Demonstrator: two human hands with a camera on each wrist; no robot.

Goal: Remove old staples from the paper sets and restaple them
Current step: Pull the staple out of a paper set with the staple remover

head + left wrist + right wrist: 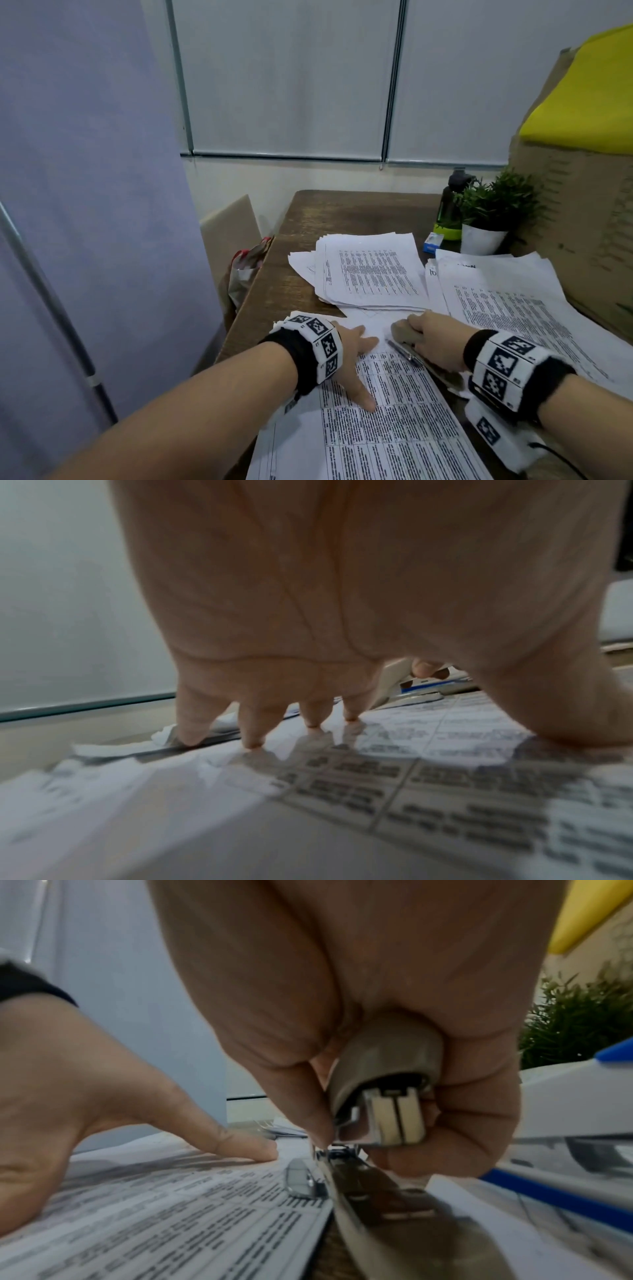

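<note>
1. Two hands are at work on one paper set [394, 431] lying at the near edge of the table [308, 219]. Our left hand [352, 356] lies spread on it, fingers straight, fingertips [253, 744] and thumb pressing the printed sheet flat and holding nothing.
2. Our right hand [435, 342] is curled round the stapler [406, 334], thumb on one side and fingers wrapped on the other, with its head over the set's far right corner. In the right wrist view its metal base [394, 1199] runs along the sheet's edge.
3. We judge this to be the restapling step, though we cannot tell whether the corner sits fully in the stapler's mouth.
4. Risk one: if the sheets below are not squared, the staple may miss some pages. The left wrist view shows ragged, crumpled edges near our little finger.
5. Risk two: a press with the corner barely inside would set the staple too near the edge, and it could tear out.
6. Risk three: our left hand presses well back from the corner, so the sheets there could shift under the stapler.
7. Other paper stacks [370, 270] lie farther back, with a pen [404, 353] between our hands.
</note>
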